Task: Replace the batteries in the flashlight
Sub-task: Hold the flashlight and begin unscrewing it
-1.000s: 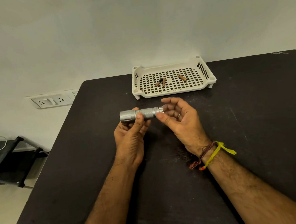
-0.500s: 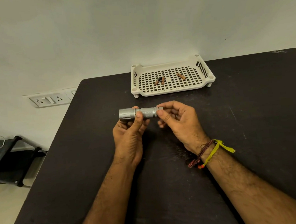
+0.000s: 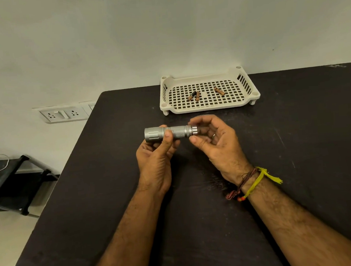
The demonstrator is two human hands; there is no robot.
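Note:
A silver flashlight (image 3: 170, 132) lies level above the black table (image 3: 294, 136), head pointing left. My left hand (image 3: 155, 160) grips its head and knurled body from below, thumb on top. My right hand (image 3: 216, 142) cups the tail cap end, with thumb and forefinger spread just off the cap and slightly blurred. Three small batteries rest in the white slotted tray (image 3: 248, 99) beyond my hands: a brown-and-black battery (image 3: 191, 96), a brown battery (image 3: 197, 95) beside it, and a third battery (image 3: 219, 91) further right.
The tray stands at the table's far edge against the wall. A wall socket panel (image 3: 64, 114) sits left of the table. A low black rack (image 3: 15, 181) stands on the floor at far left, past the table's left edge.
My right thumb and forefinger were pinched on the tail cap half a second ago and have now spread apart off it. My left hand keeps its hold.

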